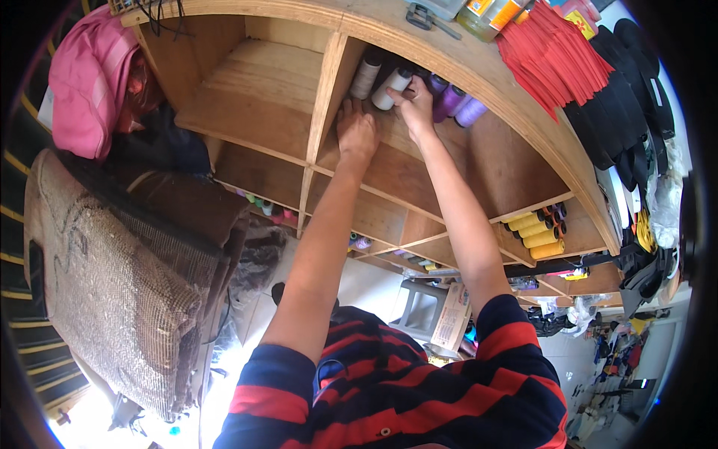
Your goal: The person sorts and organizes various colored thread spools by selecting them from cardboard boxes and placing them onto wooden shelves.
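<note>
Both my arms reach into an upper compartment of a wooden shelf. My right hand (416,111) is closed around a white thread spool (390,90) with a dark top, its thumb on the near side. A beige thread spool (365,78) stands just left of it against the divider. My left hand (358,130) rests low in front of the beige spool, fingers stretched out, holding nothing that I can see; its fingertips are near the spool's base. To the right of my right hand stand a purple thread spool (449,103) and a lilac one (471,112), with darker ones behind.
The shelf's curved front board (479,78) borders the compartment. On top lie red strips (553,56), black straps (621,105) and a bottle (482,19). Yellow spools (540,230) fill a lower compartment. At left are a pink cloth (93,75) and a woven-covered seat (112,277).
</note>
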A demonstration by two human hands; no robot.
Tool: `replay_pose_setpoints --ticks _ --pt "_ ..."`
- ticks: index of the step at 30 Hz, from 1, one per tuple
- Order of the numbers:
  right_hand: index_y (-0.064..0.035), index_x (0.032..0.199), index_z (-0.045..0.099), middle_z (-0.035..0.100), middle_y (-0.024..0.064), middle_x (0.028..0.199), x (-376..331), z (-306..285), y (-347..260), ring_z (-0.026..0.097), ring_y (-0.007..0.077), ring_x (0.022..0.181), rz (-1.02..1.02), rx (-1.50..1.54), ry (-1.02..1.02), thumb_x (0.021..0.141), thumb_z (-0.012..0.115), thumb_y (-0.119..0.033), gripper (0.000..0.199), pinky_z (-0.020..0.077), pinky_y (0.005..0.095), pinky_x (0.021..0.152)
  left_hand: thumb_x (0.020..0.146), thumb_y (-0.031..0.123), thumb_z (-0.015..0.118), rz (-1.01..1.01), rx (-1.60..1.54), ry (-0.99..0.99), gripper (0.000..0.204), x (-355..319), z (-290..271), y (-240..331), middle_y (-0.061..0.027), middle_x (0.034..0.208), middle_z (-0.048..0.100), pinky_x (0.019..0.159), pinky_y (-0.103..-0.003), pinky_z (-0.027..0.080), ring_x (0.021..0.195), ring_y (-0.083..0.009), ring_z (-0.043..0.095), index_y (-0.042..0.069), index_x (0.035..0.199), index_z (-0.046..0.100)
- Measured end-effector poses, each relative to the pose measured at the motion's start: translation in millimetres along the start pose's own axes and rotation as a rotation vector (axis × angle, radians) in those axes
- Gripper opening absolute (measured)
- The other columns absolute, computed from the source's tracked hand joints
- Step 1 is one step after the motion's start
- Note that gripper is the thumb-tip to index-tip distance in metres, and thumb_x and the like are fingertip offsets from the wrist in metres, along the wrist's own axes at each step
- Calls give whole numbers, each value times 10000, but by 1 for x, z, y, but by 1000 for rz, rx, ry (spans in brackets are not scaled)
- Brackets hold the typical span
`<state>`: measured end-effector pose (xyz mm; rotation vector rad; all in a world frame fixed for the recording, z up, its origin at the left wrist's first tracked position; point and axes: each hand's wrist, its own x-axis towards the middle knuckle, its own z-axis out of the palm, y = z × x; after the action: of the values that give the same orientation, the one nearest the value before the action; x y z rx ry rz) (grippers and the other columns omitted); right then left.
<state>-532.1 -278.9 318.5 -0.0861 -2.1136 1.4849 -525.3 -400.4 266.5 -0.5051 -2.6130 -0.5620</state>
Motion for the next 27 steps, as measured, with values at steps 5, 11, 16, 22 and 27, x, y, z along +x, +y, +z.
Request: replay_pose_setpoints --ticks 5,11,16,22,27 --pt "5 1080 580 680 90 911 4 8 1 632 147 801 3 -220 32 745 754 -78 387 494 282 705 859 375 516 -14 56 -147 402 3 -7 2 -115 1260 502 986 -414 367 1197 -293 406 28 944 700" --pt "40 1048 582 685 160 935 10 15 10 675 245 848 -194 -508 164 747 756 -119 382 516 342 744 854 322 525 20 76 0 426 -1 -1 5 -106 1176 508 960 -403 372 1136 -276 436 31 1156 599" --pt "40 1032 574 672 169 944 3 25 19 668 267 835 -267 -513 261 738 765 -114 383 519 359 740 850 268 521 29 52 -12 442 1 6 1 -123 1202 501 966 -417 373 1173 -296 422 28 1220 533" --pt "24 1061 548 635 185 989 -4 30 24 623 318 903 -181 -418 223 673 785 -35 458 500 383 781 828 257 549 20 12 -42 418 1 6 -3 -124 1183 501 971 -432 374 1185 -300 410 21 1173 556" --pt "13 1036 578 648 167 965 -16 20 41 653 290 811 -191 -538 285 672 777 -35 418 523 364 722 815 288 578 44 8 -91 429 2 5 5 -128 1185 511 953 -442 393 1159 -316 440 17 1147 560"
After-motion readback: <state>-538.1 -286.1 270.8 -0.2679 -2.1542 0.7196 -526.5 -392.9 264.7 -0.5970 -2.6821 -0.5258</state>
